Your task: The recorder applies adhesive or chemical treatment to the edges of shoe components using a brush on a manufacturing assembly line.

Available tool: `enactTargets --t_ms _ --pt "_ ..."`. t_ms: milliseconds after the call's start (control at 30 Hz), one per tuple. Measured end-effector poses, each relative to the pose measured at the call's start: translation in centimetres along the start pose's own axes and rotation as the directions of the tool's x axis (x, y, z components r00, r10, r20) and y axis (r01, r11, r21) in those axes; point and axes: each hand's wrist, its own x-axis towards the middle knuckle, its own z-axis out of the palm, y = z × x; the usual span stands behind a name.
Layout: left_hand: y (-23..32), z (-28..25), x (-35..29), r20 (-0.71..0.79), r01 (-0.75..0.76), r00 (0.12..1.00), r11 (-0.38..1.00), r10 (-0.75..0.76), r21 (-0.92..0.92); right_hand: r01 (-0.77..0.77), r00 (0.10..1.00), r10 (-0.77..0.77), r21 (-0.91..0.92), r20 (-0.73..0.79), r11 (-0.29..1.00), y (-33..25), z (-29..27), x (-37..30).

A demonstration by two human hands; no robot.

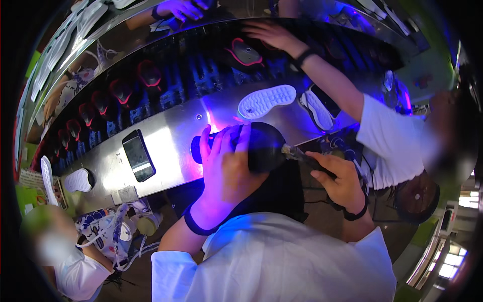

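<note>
My left hand [227, 162] is wrapped over a black shoe upper [267, 143], its fingers lying across the top side. The upper is held above the near edge of the metal bench, and part of it is hidden under the hand. In my right hand [339, 177] is a brush [311, 162] with a dark handle. Its pale bristle tip is at the upper's right end; whether it touches cannot be made out. Just beyond the upper, a white shoe sole [266, 101] lies on the bench.
A dark conveyor [191, 75] carries several black shoe uppers with red edges [149, 74]. On the bench are a phone [139, 156] and another sole [317, 111]. A co-worker's arm [327, 75] reaches over the conveyor from the right. Another person [75, 267] sits at lower left.
</note>
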Motion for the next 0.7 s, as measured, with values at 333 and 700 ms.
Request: enactTargets --t_ms 333,700 --pt "-1.8 -0.4 -0.5 -0.02 0.08 0.997 0.995 -0.079 0.061 -0.095 0.995 0.102 0.254 -0.015 0.962 0.2 1.4 3.1" --pt "-1.3 -0.5 -3.3 -0.151 0.076 0.986 0.995 -0.066 0.065 -0.159 0.983 0.107 0.399 0.149 0.903 -1.8 2.6 3.5"
